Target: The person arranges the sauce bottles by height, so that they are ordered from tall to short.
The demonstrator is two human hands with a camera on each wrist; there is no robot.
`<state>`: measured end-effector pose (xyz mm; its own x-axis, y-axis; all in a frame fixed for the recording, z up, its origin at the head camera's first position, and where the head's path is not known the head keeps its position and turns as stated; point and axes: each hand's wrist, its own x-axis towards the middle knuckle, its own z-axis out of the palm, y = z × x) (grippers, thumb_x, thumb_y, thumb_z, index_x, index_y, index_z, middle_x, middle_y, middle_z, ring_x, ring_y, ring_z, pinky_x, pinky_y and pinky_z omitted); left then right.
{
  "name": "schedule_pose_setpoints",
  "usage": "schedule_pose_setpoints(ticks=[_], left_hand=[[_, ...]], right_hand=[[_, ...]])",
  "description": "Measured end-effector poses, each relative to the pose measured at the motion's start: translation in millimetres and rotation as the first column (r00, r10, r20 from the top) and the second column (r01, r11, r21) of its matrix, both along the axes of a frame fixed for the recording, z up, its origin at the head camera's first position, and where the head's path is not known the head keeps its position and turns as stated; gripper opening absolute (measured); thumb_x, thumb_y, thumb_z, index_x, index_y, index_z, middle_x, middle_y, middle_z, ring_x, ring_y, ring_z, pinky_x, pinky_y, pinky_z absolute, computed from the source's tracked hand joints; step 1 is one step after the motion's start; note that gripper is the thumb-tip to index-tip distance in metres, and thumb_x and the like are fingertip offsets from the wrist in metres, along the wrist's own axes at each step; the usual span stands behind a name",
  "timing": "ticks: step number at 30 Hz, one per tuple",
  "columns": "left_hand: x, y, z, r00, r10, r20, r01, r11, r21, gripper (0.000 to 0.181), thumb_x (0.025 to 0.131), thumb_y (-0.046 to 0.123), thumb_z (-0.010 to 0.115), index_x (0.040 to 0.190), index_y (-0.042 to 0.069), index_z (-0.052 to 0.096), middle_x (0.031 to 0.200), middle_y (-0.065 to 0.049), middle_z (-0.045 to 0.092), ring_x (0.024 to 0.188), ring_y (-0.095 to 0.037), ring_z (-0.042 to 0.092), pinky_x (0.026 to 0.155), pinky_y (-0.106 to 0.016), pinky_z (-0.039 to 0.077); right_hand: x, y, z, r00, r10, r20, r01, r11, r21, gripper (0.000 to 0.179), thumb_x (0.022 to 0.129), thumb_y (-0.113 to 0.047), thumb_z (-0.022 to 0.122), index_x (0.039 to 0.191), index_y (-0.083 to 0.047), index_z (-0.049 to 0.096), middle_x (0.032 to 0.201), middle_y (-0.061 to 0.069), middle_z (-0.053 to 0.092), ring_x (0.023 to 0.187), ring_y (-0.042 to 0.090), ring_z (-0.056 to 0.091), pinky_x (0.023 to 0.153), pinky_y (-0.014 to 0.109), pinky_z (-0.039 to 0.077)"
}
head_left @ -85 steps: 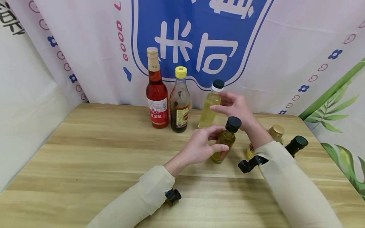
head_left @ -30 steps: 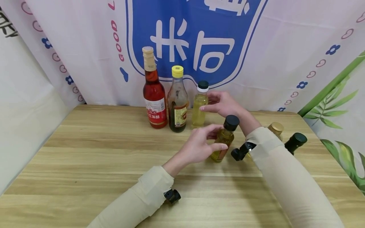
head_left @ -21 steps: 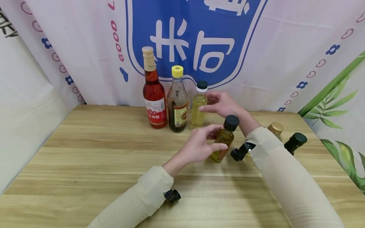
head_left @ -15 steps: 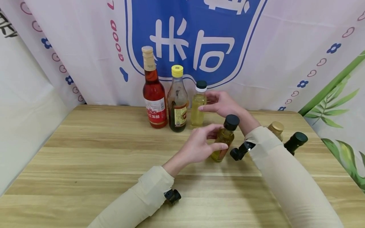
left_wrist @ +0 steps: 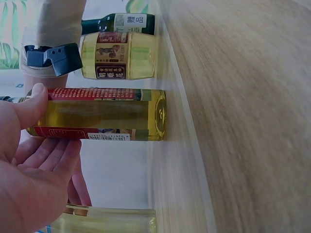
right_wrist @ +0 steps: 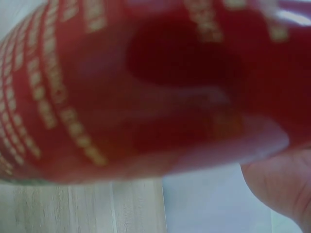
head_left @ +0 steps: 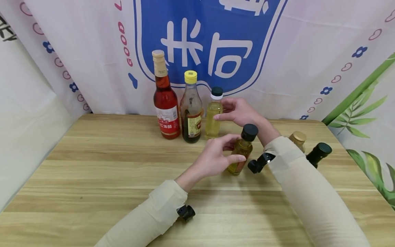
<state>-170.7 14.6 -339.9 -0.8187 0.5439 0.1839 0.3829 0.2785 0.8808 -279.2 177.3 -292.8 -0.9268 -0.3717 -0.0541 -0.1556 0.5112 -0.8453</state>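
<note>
My left hand (head_left: 213, 156) grips a small oil bottle (head_left: 242, 149) with a black cap, thumb on one side and fingers on the other. In the left wrist view that oil bottle (left_wrist: 97, 114) shows a red label. Whether its base touches the table is hard to tell. Farther back, my right hand (head_left: 239, 112) holds a pale yellow oil bottle (head_left: 213, 120) with a dark green cap between thumb and fingers. This bottle stands upright just right of a yellow-capped sauce bottle (head_left: 191, 120). A blurred red label (right_wrist: 146, 97) with gold writing fills most of the right wrist view.
A tall red vinegar bottle (head_left: 166, 103) stands left of the yellow-capped one. Behind my right forearm are a gold-capped oil bottle (head_left: 298, 137) and a dark green bottle (head_left: 319, 154), both partly hidden. A printed curtain (head_left: 108, 79) hangs behind the wooden table (head_left: 102, 164).
My right hand has moved the pale yellow bottle left, close to the yellow-capped bottle, with little motion in the last second. My left hand keeps its grip in place. The head view has shifted slightly.
</note>
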Motion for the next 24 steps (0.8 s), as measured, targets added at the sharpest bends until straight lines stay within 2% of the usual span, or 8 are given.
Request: schedule_pose_setpoints(ticks=[7,15,18,24], left_hand=[[0.1,-0.7,-0.7,1.000,0.000,0.002,0.000,1.000,-0.003,0.053,0.096,0.017,0.081,0.145,0.010,0.062,0.141,-0.008,0.071,0.125,-0.023,0.071,0.109,-0.033,0.058],[0.3,-2.2,-0.2,1.000,0.003,0.009,-0.003,1.000,0.003,0.054,0.096,0.016,0.080,0.146,0.008,0.061,0.142,-0.010,0.070,0.126,-0.025,0.071,0.111,-0.038,0.058],[0.1,-1.0,0.1,1.000,0.000,0.018,0.000,1.000,0.001,0.055,0.097,0.017,0.080,0.147,0.009,0.060,0.143,-0.009,0.069,0.127,-0.025,0.070,0.112,-0.038,0.057],[0.4,-0.4,0.0,1.000,0.008,0.014,-0.008,1.000,-0.003,0.056,0.096,0.017,0.080,0.148,0.007,0.060,0.144,-0.010,0.069,0.128,-0.026,0.070,0.111,-0.037,0.057]], right_hand=[[0.7,-0.2,1.7,1.000,0.001,0.003,-0.001,1.000,-0.006,0.054,0.095,-0.018,0.081,0.144,-0.006,0.061,0.140,0.018,0.070,0.132,0.032,0.066,0.116,0.050,0.052],[2.7,1.1,7.8,0.997,0.008,-0.078,-0.010,1.000,-0.019,0.053,0.096,-0.015,0.079,0.144,-0.004,0.061,0.143,0.020,0.068,0.134,0.035,0.064,0.115,0.052,0.053],[6.7,3.4,13.2,0.996,-0.025,-0.084,0.022,0.999,-0.036,0.054,0.096,-0.015,0.079,0.145,-0.003,0.060,0.144,0.021,0.067,0.136,0.036,0.064,0.115,0.053,0.053],[19.7,5.3,29.8,0.994,-0.096,-0.044,0.091,0.991,-0.102,0.060,0.098,-0.021,0.078,0.151,-0.006,0.055,0.147,0.017,0.066,0.138,0.032,0.063,0.119,0.053,0.050]])
